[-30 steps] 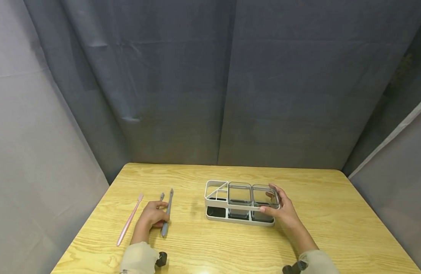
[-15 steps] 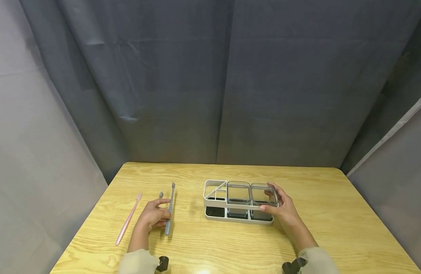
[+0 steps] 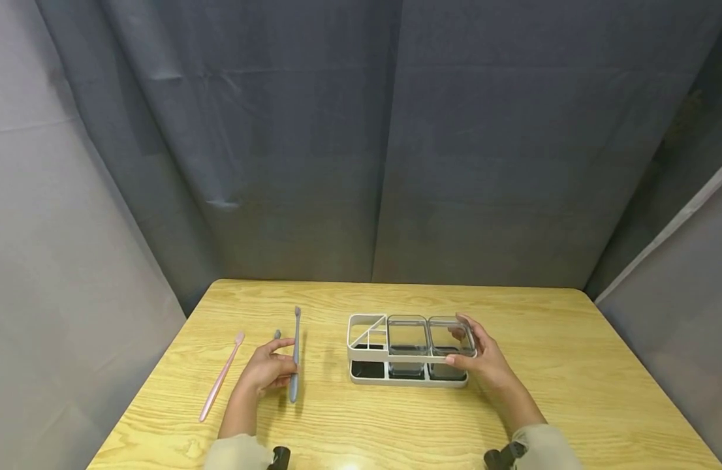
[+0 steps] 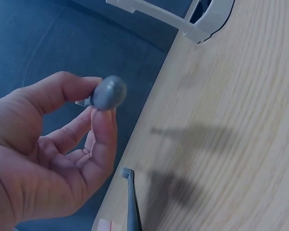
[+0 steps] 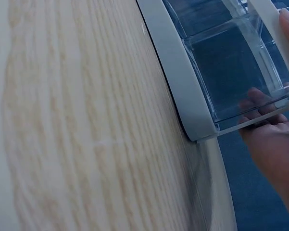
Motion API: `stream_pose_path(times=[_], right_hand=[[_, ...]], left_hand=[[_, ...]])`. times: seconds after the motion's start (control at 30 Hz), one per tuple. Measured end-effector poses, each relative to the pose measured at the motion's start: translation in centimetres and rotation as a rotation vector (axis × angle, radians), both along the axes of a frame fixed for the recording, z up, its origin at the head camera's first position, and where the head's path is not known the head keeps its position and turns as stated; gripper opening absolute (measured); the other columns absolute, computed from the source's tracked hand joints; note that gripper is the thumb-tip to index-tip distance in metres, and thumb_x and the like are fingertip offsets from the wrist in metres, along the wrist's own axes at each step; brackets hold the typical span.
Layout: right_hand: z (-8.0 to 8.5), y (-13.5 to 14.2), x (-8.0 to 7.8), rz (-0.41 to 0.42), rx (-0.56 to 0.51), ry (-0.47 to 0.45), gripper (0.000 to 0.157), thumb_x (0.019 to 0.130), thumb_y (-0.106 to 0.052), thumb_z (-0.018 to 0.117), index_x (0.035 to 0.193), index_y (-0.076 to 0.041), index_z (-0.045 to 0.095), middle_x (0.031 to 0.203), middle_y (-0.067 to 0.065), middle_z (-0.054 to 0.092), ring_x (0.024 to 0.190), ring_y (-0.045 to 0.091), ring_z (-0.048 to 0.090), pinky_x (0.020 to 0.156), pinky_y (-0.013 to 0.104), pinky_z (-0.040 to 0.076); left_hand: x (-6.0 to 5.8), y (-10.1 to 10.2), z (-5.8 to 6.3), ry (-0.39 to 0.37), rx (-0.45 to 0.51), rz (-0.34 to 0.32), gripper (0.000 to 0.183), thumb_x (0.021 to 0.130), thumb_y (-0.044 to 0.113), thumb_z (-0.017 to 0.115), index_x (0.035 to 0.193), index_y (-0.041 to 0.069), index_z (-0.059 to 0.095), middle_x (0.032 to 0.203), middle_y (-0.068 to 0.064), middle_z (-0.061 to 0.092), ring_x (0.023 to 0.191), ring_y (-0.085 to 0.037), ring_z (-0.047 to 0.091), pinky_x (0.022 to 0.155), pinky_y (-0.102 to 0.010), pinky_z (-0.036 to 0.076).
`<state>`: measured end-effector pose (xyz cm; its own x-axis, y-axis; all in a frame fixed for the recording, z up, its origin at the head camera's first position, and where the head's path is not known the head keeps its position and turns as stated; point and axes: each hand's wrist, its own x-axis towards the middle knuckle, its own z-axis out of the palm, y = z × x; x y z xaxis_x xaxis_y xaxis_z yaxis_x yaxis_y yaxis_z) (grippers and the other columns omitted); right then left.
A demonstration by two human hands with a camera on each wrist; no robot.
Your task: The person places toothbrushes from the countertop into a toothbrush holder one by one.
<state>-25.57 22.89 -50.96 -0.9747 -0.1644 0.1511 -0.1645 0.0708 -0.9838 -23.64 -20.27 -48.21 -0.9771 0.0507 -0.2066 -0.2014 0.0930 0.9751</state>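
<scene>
The left hand [image 3: 267, 369] pinched a gray toothbrush [image 3: 296, 354] above the desk [image 3: 337, 434]; the right hand [image 3: 486, 356] gripped the right end of the white rack [image 3: 369, 354] standing there. A light pinch seemed best, keeping clear of the second gray toothbrush [image 4: 132, 204] and the pink toothbrush [image 3: 220, 381] lying further left.
</scene>
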Motion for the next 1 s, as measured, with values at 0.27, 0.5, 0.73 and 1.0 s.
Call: stream_pose_path(times=[0.27, 0.5, 0.73, 1.0], right_hand=[[-0.3, 0.4, -0.6, 0.044, 0.024, 0.034, 0.088, 0.073, -0.001, 0.076, 0.145, -0.01, 0.025, 0.133, 0.026, 0.041, 0.126, 0.04, 0.033, 0.1, 0.052, 0.028], [-0.4, 0.4, -0.5, 0.029, -0.014, 0.016, 0.089, 0.072, 0.0, 0.077, 0.144, -0.011, 0.028, 0.133, 0.025, 0.041, 0.125, 0.037, 0.034, 0.095, 0.036, 0.039], [-0.3, 0.0, -0.3, 0.03, -0.049, 0.032, 0.088, 0.071, 0.0, 0.077, 0.143, -0.009, 0.029, 0.13, 0.027, 0.042, 0.123, 0.037, 0.035, 0.088, 0.023, 0.042], [-0.4, 0.1, -0.5, 0.035, -0.057, 0.029, 0.088, 0.071, -0.001, 0.078, 0.144, -0.01, 0.028, 0.13, 0.026, 0.041, 0.122, 0.037, 0.035, 0.086, 0.021, 0.043]], left_hand=[[0.1, 0.8, 0.4, 0.029, 0.023, 0.035, 0.057, 0.076, -0.007, 0.061, 0.13, 0.002, 0.047, 0.092, -0.023, 0.062, 0.066, -0.02, 0.06, 0.062, -0.033, 0.05], [0.3, 1.9, 1.2, 0.073, 0.049, 0.014, 0.054, 0.077, -0.003, 0.061, 0.128, 0.003, 0.046, 0.093, -0.023, 0.061, 0.071, -0.023, 0.061, 0.064, -0.033, 0.049], [0.3, 2.7, 1.8, 0.103, 0.079, 0.019, 0.047, 0.082, 0.0, 0.059, 0.127, 0.004, 0.044, 0.09, -0.018, 0.059, 0.075, -0.025, 0.058, 0.066, -0.033, 0.048], [0.0, 4.7, 2.3, 0.195, 0.125, 0.045, 0.038, 0.084, -0.001, 0.056, 0.121, 0.005, 0.046, 0.083, -0.013, 0.058, 0.069, -0.021, 0.055, 0.064, -0.034, 0.047]])
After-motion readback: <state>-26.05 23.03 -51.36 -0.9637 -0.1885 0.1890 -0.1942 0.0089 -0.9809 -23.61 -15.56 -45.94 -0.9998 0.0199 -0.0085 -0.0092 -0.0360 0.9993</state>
